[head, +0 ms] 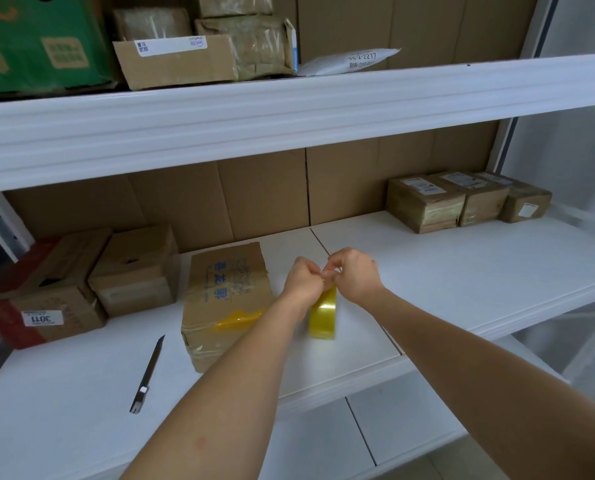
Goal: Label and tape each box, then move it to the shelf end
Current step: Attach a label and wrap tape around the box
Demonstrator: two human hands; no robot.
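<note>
Tape roll (323,315) stands on edge on the shelf (462,271), just right of the box (225,299); left hand (303,277) and right hand (354,271) pinch its top, fingers curled together. Risk: the thin end may split or restick. Readable: "3011" sticker (42,318); "78-2-2217" mailer (349,61).

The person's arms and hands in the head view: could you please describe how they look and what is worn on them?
Both forearms are bare up to the frame's lower edge, with no sleeves in view. The left hand and right hand wear no gloves, and no watch, bracelet or ring shows. The left forearm carries a small reddish mark near the elbow.
</note>
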